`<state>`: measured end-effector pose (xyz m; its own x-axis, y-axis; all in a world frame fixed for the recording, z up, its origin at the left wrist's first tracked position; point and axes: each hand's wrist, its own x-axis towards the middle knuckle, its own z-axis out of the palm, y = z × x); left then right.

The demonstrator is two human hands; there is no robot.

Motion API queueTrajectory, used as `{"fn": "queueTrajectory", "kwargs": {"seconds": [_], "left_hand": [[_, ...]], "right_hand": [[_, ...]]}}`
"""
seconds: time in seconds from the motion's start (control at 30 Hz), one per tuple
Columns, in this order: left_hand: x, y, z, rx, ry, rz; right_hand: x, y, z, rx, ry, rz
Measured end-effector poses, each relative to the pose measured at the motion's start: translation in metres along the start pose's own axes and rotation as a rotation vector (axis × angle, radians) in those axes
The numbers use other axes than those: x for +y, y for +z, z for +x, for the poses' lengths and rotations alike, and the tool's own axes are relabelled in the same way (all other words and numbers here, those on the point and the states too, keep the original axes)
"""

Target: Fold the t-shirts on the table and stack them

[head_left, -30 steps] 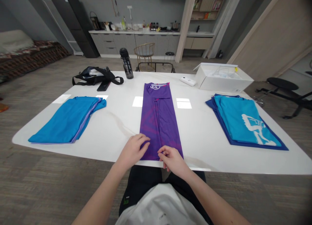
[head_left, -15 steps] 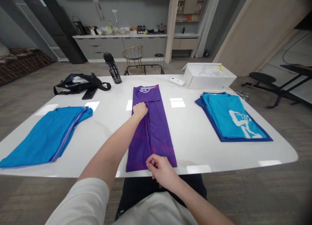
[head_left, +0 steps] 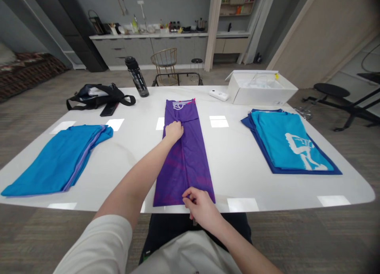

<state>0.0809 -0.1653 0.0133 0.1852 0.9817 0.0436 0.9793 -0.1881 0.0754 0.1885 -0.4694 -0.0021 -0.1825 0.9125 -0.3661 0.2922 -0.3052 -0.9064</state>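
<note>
Left hand [head_left: 174, 131] pinching purple shirt [head_left: 194, 151] up its length, right hand [head_left: 200, 206] pinching near hem; uneven pull could skew folds!

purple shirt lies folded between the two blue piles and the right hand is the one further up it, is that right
Not quite: the head view shows the left hand further up the purple shirt, with the right hand at its near end. The rest holds.
</note>
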Motion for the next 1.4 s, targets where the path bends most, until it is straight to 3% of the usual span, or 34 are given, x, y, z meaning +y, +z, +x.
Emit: {"fn": "queueTrajectory", "kwargs": {"seconds": [0.17, 0.3, 0.43, 0.53, 0.67, 0.77, 0.93, 1.17, 1.4], "left_hand": [[-0.005, 0.006, -0.010, 0.099, 0.048, -0.071], [-0.014, 0.012, -0.028, 0.075, 0.236, -0.207], [-0.024, 0.022, -0.064, 0.110, 0.466, -0.352], [-0.028, 0.024, -0.102, 0.102, 0.530, -0.289], [-0.025, 0.017, -0.157, 0.025, 0.564, -0.160], [-0.022, 0.012, -0.194, -0.002, 0.585, -0.117], [-0.016, 0.014, -0.238, -0.007, 0.560, -0.122], [-0.010, 0.012, -0.264, 0.003, 0.528, -0.170], [-0.016, 0.007, -0.283, 0.007, 0.521, -0.179]], "right_hand": [[0.000, 0.000, 0.002, -0.024, 0.024, -0.010], [-0.005, -0.004, -0.001, -0.056, 0.053, -0.113], [-0.015, -0.012, -0.008, 0.061, -0.135, -0.354], [-0.019, -0.015, -0.007, 0.152, -0.330, -0.509], [-0.015, -0.015, 0.001, 0.103, -0.512, -0.708], [-0.008, -0.018, 0.002, 0.034, -0.528, -0.772], [0.001, -0.025, -0.004, 0.025, -0.512, -0.774], [0.006, -0.022, -0.017, 0.030, -0.515, -0.772], [-0.001, -0.020, -0.030, 0.104, -0.515, -0.906]]}}
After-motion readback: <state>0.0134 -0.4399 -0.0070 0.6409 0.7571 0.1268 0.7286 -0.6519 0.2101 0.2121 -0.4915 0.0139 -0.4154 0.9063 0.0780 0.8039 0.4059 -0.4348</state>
